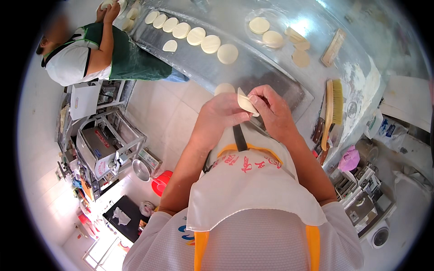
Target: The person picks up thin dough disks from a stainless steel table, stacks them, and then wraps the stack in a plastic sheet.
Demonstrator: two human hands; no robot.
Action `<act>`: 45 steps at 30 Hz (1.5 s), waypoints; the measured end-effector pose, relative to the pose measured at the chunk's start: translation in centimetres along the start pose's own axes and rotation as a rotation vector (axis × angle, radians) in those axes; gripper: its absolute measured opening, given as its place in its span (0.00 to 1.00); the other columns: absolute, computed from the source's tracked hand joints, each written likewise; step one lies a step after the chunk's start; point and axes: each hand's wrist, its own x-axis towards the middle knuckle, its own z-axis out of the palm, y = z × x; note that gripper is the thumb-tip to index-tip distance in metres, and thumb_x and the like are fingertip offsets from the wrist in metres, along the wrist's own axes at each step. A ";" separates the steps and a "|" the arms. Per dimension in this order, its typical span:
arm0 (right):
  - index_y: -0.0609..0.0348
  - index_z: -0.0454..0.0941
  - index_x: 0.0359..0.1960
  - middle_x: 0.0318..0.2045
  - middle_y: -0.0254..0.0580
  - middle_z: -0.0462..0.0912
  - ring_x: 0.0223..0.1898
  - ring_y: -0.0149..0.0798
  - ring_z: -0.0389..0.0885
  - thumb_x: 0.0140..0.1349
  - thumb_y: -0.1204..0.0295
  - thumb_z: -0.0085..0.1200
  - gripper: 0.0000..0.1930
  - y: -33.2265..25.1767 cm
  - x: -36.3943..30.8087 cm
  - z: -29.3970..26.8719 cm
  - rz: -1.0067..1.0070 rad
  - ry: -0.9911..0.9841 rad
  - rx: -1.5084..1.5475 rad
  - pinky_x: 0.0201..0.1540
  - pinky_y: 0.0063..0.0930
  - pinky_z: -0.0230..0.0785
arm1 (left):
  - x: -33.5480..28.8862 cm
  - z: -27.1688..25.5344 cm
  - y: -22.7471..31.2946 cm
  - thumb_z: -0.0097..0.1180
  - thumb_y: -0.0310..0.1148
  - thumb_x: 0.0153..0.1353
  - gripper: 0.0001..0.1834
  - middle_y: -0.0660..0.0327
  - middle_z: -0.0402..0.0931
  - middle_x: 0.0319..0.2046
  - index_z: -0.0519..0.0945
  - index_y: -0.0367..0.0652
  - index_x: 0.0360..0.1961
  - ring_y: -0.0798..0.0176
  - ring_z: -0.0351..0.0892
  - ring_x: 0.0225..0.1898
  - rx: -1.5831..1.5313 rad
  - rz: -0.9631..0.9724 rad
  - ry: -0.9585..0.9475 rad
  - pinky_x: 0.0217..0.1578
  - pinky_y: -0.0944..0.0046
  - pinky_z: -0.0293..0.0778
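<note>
In front of my apron, a thin pale dough round (246, 103) is bent between my two hands. My left hand (217, 114) grips its left side, with the thumb along the lower edge. The fingers of my right hand (273, 111) pinch its right side. Whether it is one sheet or a few stacked is hard to tell. Just beyond my left hand, another round (224, 89) is partly covered by the fingers. A row of several dough rounds (196, 36) lies along the metal tray (253, 67), with a smaller piece (170, 45) beside it.
More rounds (273, 39) sit on clear plastic at the back, near a floury wooden strip (333, 47). A wooden-backed brush (335, 108) lies at the right beside a dark-handled knife (318, 129). Another person in a green apron (135, 54) works at the far left.
</note>
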 end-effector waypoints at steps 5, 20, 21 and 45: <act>0.60 0.80 0.48 0.39 0.42 0.85 0.36 0.37 0.81 0.77 0.71 0.57 0.06 -0.5 -0.3 0.2 -0.104 0.065 -0.134 0.42 0.32 0.75 | -0.4 1.3 0.0 0.71 0.19 0.63 0.21 0.57 0.87 0.50 0.82 0.34 0.57 0.62 0.86 0.53 0.005 0.046 0.037 0.58 0.61 0.82; 0.61 0.79 0.49 0.37 0.41 0.85 0.34 0.33 0.83 0.78 0.71 0.56 0.07 -0.9 -0.3 -0.2 0.099 0.053 0.173 0.39 0.30 0.76 | -1.0 2.5 0.8 0.69 0.14 0.61 0.25 0.57 0.86 0.51 0.80 0.35 0.60 0.61 0.86 0.53 0.028 0.052 -0.009 0.57 0.59 0.83; 0.61 0.79 0.49 0.35 0.37 0.84 0.33 0.28 0.80 0.79 0.72 0.55 0.06 -1.4 -0.3 -0.2 0.117 0.049 0.231 0.37 0.26 0.75 | -1.2 3.3 1.3 0.68 0.15 0.62 0.23 0.57 0.86 0.49 0.80 0.34 0.58 0.62 0.86 0.52 0.056 0.069 0.004 0.57 0.60 0.82; 0.64 0.79 0.55 0.38 0.40 0.87 0.39 0.31 0.86 0.72 0.71 0.63 0.14 -2.3 0.2 -2.5 0.299 -0.002 0.416 0.42 0.28 0.79 | -0.2 1.7 -0.5 0.63 0.21 0.73 0.10 0.57 0.88 0.44 0.84 0.36 0.53 0.62 0.89 0.43 -0.118 0.019 0.024 0.48 0.58 0.88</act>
